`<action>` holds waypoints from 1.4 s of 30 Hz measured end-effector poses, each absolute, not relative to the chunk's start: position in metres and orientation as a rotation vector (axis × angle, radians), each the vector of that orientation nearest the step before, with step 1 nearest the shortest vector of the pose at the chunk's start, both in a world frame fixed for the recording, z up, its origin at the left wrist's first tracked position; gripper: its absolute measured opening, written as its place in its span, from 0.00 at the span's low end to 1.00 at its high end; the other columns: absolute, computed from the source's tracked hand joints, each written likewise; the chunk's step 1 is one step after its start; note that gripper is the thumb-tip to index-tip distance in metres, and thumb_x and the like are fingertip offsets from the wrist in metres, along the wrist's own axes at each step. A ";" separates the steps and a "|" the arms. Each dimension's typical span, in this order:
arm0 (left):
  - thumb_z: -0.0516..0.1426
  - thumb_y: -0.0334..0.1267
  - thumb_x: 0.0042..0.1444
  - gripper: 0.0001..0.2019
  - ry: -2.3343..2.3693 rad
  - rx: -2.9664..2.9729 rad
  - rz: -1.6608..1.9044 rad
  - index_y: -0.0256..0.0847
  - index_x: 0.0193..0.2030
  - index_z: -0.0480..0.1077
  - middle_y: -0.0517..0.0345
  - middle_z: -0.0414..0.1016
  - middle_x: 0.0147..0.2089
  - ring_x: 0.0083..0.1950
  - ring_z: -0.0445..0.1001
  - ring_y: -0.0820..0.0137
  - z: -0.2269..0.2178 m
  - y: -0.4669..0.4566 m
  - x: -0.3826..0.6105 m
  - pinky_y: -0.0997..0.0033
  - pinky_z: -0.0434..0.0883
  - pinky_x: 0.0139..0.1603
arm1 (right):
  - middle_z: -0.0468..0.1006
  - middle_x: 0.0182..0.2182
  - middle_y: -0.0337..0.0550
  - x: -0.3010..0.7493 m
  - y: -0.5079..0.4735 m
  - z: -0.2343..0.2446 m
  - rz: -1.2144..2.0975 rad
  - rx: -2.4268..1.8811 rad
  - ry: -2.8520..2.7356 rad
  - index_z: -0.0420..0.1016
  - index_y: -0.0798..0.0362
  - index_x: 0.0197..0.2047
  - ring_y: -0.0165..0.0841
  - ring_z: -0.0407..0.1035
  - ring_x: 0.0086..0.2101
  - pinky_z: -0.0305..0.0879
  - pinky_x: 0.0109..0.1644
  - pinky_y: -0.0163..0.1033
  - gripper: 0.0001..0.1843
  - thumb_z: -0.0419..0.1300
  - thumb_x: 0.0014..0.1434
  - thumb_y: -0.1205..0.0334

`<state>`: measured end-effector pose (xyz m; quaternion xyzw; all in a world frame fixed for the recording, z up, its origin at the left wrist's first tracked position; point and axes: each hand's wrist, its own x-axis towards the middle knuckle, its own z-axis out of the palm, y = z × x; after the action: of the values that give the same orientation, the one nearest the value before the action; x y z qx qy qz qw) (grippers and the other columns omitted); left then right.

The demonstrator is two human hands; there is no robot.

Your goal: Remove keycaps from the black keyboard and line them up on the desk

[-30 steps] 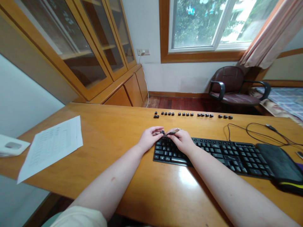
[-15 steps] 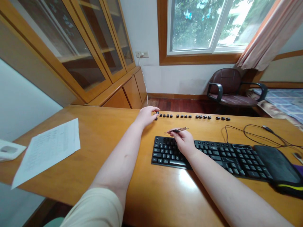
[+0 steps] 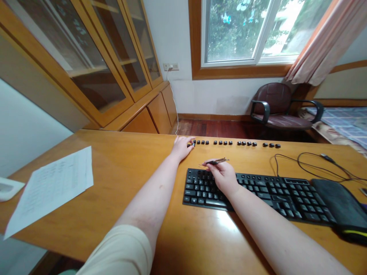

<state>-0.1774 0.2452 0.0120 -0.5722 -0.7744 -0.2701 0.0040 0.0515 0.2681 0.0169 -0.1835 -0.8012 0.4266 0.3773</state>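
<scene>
Near the far edge of the desk, my left hand (image 3: 181,147) has its thumb and fingers closed around a small black keycap (image 3: 193,143) at the left end of a row of loose keycaps (image 3: 225,143). The fingers partly hide the keycaps there. My right hand (image 3: 225,176) is above the left half of a black keyboard (image 3: 258,187). It grips a slim dark tool (image 3: 217,161), apparently a wire keycap puller, with thin wire showing at its left end. The hand hides some of the keys beneath it.
A cable (image 3: 304,165) curls behind the keyboard's right side, by a dark pouch (image 3: 338,200) with a yellow edge. Printed papers (image 3: 54,187) and a white object (image 3: 10,189) lie at left. Beyond the desk stand a chair (image 3: 275,103) and a glass-door cabinet (image 3: 123,76).
My left hand has lowered the keycap from just above the row to the desk at the row's left end. My right hand still holds the tool over the keyboard. The view has shifted slightly.
</scene>
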 end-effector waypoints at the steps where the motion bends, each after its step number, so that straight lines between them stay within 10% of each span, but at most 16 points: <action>1: 0.58 0.36 0.51 0.20 -2.432 -1.789 -0.851 0.49 0.53 0.67 0.57 0.75 0.45 0.53 0.66 0.61 0.011 0.246 -0.178 0.49 0.46 0.65 | 0.80 0.36 0.46 0.052 0.268 0.017 1.090 -0.470 -2.048 0.77 0.52 0.38 0.36 0.75 0.35 0.72 0.41 0.42 0.14 0.54 0.60 0.54; 42: 0.58 0.37 0.50 0.23 -2.443 -1.807 -0.772 0.44 0.55 0.66 0.53 0.73 0.50 0.54 0.66 0.60 0.005 0.245 -0.189 0.58 0.58 0.59 | 0.80 0.36 0.46 0.053 0.267 0.015 1.141 -0.498 -2.026 0.76 0.51 0.39 0.36 0.74 0.35 0.72 0.39 0.41 0.14 0.54 0.60 0.53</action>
<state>-0.1893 0.2451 0.0047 -0.5764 -0.7792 -0.2463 0.0031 0.0529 0.2673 0.0154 -0.1945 -0.7907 0.4451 0.3726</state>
